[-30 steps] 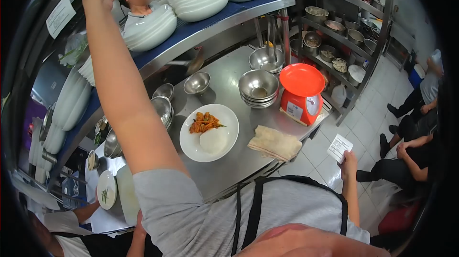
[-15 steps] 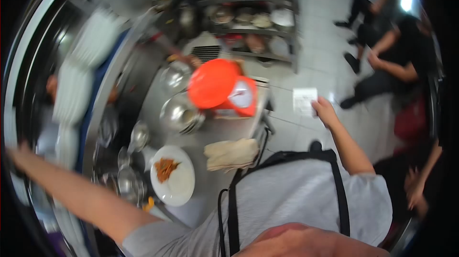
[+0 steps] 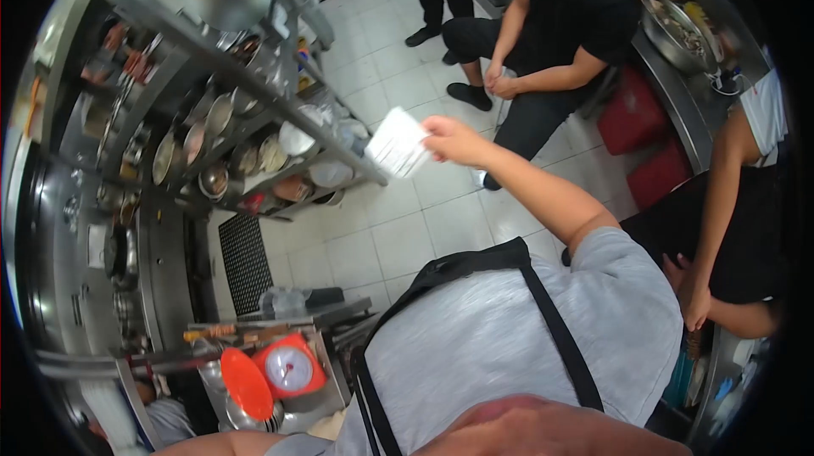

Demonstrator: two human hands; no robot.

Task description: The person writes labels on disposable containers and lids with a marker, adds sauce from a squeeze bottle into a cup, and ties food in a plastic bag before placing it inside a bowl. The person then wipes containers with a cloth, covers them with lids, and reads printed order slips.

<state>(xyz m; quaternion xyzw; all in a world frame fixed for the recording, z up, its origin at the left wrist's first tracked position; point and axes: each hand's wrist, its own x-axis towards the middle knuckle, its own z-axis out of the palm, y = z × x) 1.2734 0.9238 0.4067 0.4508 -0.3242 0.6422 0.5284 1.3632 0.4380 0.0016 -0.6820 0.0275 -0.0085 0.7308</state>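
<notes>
A white paper slip with printed lines [image 3: 397,144] is pinched at its right edge between the fingers of my right hand [image 3: 449,141], held out over the tiled floor. The left arm shows only in part at the bottom edge, and my left hand is out of the frame. Near that arm, the red scale [image 3: 292,365] with its orange-red pan [image 3: 247,383] stands on the steel counter [image 3: 329,405]. Metal bowls lie partly hidden under and beside the pan.
Metal shelves [image 3: 322,135] with bowls of food rise on the left. A seated person in black [image 3: 566,40] faces the aisle, with another standing behind. More people's arms show at right. Red containers [image 3: 633,108] sit under the right counter, which bears a large bowl [image 3: 678,30].
The view has swung right, away from the plate of food. My left hand has gone out of sight. My right hand, still holding the slip, now reaches farther forward.
</notes>
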